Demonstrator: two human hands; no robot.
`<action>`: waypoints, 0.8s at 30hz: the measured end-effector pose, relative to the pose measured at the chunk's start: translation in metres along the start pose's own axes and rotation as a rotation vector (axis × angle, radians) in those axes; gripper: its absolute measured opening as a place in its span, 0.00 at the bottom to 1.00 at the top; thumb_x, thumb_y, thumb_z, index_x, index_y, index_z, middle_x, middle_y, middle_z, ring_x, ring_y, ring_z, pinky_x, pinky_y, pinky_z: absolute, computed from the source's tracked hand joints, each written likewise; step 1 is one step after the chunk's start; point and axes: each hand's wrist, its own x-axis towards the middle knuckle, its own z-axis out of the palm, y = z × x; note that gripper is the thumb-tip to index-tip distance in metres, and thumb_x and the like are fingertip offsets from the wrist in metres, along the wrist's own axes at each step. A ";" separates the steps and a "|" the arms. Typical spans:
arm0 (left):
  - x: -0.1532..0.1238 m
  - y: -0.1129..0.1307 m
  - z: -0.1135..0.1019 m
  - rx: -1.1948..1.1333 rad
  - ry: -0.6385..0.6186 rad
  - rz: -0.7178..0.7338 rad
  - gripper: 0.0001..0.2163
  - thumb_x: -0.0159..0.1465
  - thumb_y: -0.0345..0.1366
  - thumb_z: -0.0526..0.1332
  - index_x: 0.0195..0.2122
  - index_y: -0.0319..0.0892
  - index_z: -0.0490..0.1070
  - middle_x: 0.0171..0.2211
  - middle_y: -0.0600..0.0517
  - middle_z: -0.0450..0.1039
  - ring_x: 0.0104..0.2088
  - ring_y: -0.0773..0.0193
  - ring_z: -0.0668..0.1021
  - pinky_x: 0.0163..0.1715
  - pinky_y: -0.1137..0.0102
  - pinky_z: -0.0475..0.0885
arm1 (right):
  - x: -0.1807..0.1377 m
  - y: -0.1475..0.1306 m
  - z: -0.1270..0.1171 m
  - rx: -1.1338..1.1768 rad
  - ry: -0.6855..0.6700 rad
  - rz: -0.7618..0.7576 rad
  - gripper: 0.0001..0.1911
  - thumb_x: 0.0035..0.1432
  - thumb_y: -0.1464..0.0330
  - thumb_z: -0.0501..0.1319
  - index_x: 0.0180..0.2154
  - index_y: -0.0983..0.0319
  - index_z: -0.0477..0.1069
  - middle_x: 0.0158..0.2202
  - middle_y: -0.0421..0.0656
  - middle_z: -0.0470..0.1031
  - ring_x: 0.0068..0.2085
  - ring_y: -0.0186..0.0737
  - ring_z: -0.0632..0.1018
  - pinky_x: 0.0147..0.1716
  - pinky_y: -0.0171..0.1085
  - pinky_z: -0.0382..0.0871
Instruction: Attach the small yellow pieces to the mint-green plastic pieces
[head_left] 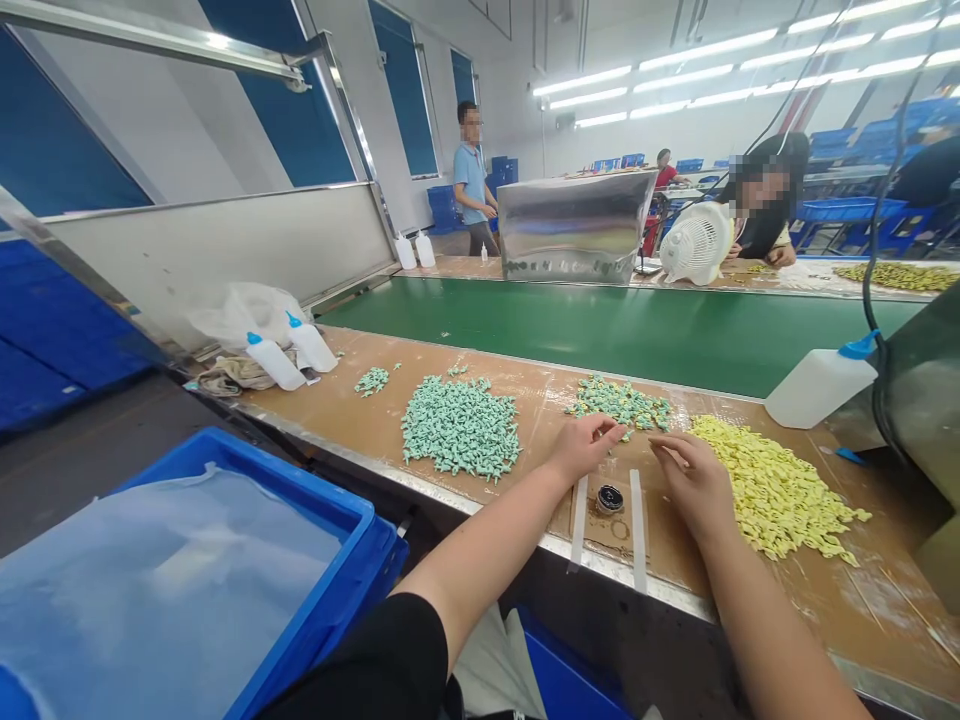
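Observation:
My left hand [583, 447] rests on the brown worktop [352, 410], fingers curled in a pinch near the small pile of green parts [621, 402]; what it pinches is too small to make out. My right hand [694, 485] lies beside the pile of yellow parts [776, 490], fingers bent together over the table. Between the hands sits a small black round fixture [610, 498], flanked by two white strips [637, 515]. A larger heap of green parts [460, 425] lies to the left.
A green conveyor belt [600, 325] runs behind the worktop. White squeeze bottles [292, 352] lie at left, another bottle [819, 385] at right. A blue bin [225, 570] lined with plastic stands at lower left. A silver bag [574, 228], a white fan [696, 243] and other people are beyond.

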 end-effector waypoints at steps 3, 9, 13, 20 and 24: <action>0.001 0.001 0.008 -0.114 -0.171 -0.012 0.26 0.71 0.59 0.54 0.35 0.41 0.78 0.32 0.50 0.79 0.33 0.63 0.77 0.40 0.68 0.70 | 0.001 -0.020 0.006 0.228 0.071 -0.028 0.09 0.68 0.61 0.62 0.40 0.55 0.80 0.40 0.46 0.83 0.42 0.48 0.83 0.42 0.47 0.79; 0.006 0.008 0.011 -0.390 -0.285 0.020 0.30 0.65 0.66 0.57 0.32 0.40 0.76 0.31 0.49 0.77 0.33 0.64 0.76 0.38 0.69 0.69 | -0.002 -0.033 0.011 0.266 0.157 -0.034 0.11 0.67 0.63 0.66 0.49 0.55 0.78 0.43 0.46 0.84 0.42 0.46 0.84 0.45 0.49 0.83; 0.006 0.010 0.008 -0.542 -0.237 -0.112 0.31 0.60 0.68 0.62 0.32 0.39 0.74 0.26 0.54 0.72 0.24 0.70 0.66 0.28 0.71 0.62 | -0.002 -0.036 0.009 0.315 0.084 -0.064 0.11 0.69 0.64 0.63 0.52 0.54 0.79 0.49 0.47 0.84 0.51 0.46 0.84 0.53 0.50 0.81; 0.003 0.015 -0.002 -0.614 -0.325 -0.166 0.28 0.57 0.64 0.68 0.32 0.38 0.73 0.28 0.53 0.74 0.22 0.74 0.63 0.23 0.73 0.56 | 0.003 -0.027 0.011 0.393 -0.014 0.100 0.13 0.67 0.56 0.66 0.41 0.56 0.83 0.42 0.46 0.83 0.45 0.45 0.83 0.48 0.47 0.81; 0.002 0.012 -0.009 -0.559 -0.415 -0.190 0.28 0.58 0.63 0.68 0.32 0.38 0.73 0.27 0.53 0.74 0.22 0.74 0.63 0.23 0.73 0.55 | 0.006 -0.018 0.006 0.508 -0.095 0.129 0.15 0.65 0.53 0.67 0.37 0.57 0.83 0.39 0.45 0.82 0.42 0.44 0.82 0.44 0.45 0.80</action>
